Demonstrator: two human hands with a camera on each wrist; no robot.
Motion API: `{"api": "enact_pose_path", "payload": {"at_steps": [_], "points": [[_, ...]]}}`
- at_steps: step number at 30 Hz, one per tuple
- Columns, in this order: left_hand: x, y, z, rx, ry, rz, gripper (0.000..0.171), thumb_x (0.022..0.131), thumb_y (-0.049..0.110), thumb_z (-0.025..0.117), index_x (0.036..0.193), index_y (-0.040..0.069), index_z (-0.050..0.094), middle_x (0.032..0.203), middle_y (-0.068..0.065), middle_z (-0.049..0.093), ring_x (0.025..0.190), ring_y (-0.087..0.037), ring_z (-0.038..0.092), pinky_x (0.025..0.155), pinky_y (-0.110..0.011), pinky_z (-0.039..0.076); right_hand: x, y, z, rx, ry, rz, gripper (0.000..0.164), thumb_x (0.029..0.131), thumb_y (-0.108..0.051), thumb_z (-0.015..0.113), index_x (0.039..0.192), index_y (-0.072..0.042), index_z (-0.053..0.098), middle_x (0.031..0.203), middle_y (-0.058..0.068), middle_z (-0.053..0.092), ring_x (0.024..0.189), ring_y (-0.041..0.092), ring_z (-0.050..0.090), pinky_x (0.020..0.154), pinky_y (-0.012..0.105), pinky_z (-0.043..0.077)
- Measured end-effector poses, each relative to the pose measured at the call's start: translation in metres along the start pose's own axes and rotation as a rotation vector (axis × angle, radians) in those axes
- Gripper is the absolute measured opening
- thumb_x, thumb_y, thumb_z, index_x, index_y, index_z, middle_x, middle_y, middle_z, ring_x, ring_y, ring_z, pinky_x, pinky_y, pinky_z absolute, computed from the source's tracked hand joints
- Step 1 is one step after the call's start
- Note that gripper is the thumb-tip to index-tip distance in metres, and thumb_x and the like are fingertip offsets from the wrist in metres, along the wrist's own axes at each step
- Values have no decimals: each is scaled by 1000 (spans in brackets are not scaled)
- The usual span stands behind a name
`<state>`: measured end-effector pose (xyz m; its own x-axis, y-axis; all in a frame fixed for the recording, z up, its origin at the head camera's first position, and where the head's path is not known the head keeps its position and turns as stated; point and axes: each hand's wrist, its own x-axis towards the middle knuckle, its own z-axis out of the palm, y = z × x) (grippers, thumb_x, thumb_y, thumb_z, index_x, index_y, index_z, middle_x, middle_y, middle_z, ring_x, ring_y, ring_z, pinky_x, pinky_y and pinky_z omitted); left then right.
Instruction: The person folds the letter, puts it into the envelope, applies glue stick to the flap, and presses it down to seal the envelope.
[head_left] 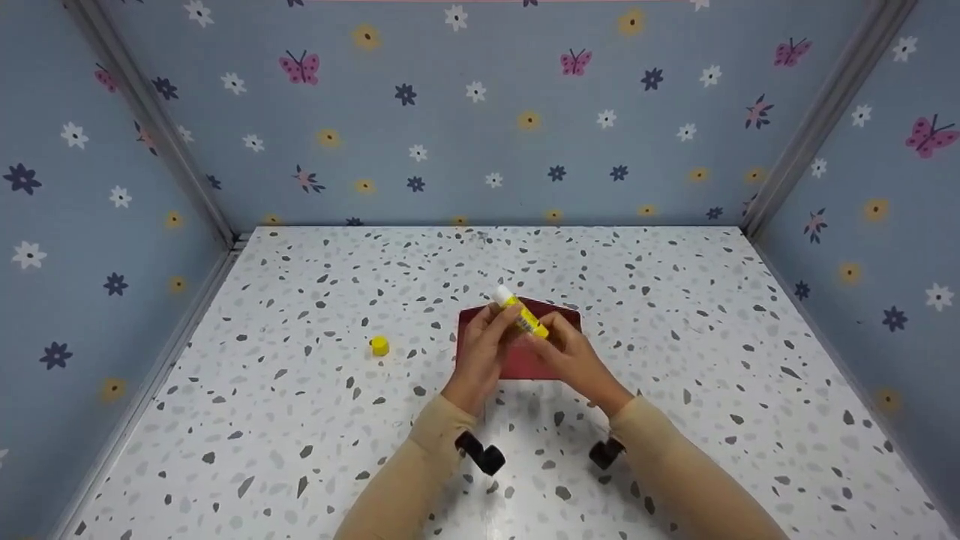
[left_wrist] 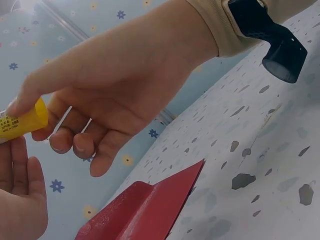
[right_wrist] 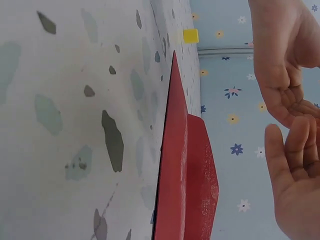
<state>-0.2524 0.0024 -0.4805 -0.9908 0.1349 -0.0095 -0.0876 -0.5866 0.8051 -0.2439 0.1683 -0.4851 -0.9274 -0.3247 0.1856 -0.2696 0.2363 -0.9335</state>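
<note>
Head view: left hand (head_left: 484,346) pinches the glue (head_left: 526,318), seemingly steadying it while the right hand (head_left: 575,358) pinches its base (head_left: 541,332).

plain tan sleeves (head_left: 409,469), black wrist cameras (head_left: 480,454)

1. Envelope (head_left: 525,367) laid on counter (head_left: 300,450), near its middle, flap side toward back wall (head_left: 480,112).
2. Glue stick (head_left: 524,318) held above envelope, between left grip (head_left: 484,349) and right grip (head_left: 576,356); one end pointed back-left, other front-right.
3. Left grip placed over envelope's left part; right grip over right part.
4. Cap (head_left: 380,346) set on counter, left of envelope and left grip, well apart from both.
5. Counter bounded by back wall behind, left wall (head_left: 60,247) and right wall (head_left: 885,247) at sides.
</note>
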Motion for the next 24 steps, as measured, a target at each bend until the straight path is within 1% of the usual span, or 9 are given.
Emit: {"api": "enact_pose_path", "payload": {"at_steps": [3,5,7,10,13,15,19,21,24], "points": [[-1,1,-2,6,-62,25,34,99,18,61,126,-3,58,118,-11,63,107,-21,60,98,-33,48,0,1,-3,41,-89,60,39,110,-32,38,115,2,57,101,15,59,94,31,57,84,39,51],[-1,1,-5,18,-114,35,36,102,18,57,130,-5,57,119,-10,64,109,-23,60,100,-35,47,0,1,-5,37,-137,77,48,111,-36,31,117,2,59,103,15,60,96,30,58,87,39,51],[-2,2,-6,20,-169,31,38,104,17,53,135,-6,54,123,-10,65,116,-27,59,103,-37,46,-1,1,-6,31,-173,88,50,111,-37,29,121,2,58,107,14,61,97,28,58,88,39,51],[-2,3,-9,22,-253,13,43,107,17,48,143,-7,47,129,-11,63,129,-36,51,107,-39,43,0,2,-7,35,-209,101,50,110,-38,30,128,2,55,114,15,60,100,27,58,90,40,50],[-2,4,-11,28,-299,2,47,107,18,46,146,-8,41,133,-12,61,135,-40,44,109,-40,41,-1,2,-8,52,-230,112,50,110,-38,34,135,2,52,123,15,59,104,27,57,93,40,49],[-2,5,-12,43,-300,6,48,108,18,46,147,-9,40,134,-11,61,135,-39,45,110,-40,40,-2,2,-9,62,-239,118,49,110,-37,37,135,2,53,124,16,59,105,27,57,94,39,49],[-2,5,-15,75,-264,21,43,107,17,48,143,-8,46,130,-12,63,130,-37,50,111,-42,39,-2,1,-9,61,-257,117,44,109,-36,41,125,1,58,120,24,58,106,30,57,94,39,49],[-2,4,-15,96,-238,32,41,107,16,49,140,-7,48,128,-12,63,127,-35,53,109,-42,40,-2,0,-9,60,-259,113,41,109,-36,43,119,0,60,116,27,58,105,34,57,94,43,50],[-1,4,-15,132,-189,44,39,104,16,54,136,-6,52,125,-13,63,119,-28,58,105,-38,44,-1,-1,-8,42,-250,96,40,107,-37,47,115,-1,61,112,26,58,104,38,58,94,49,50]]}}
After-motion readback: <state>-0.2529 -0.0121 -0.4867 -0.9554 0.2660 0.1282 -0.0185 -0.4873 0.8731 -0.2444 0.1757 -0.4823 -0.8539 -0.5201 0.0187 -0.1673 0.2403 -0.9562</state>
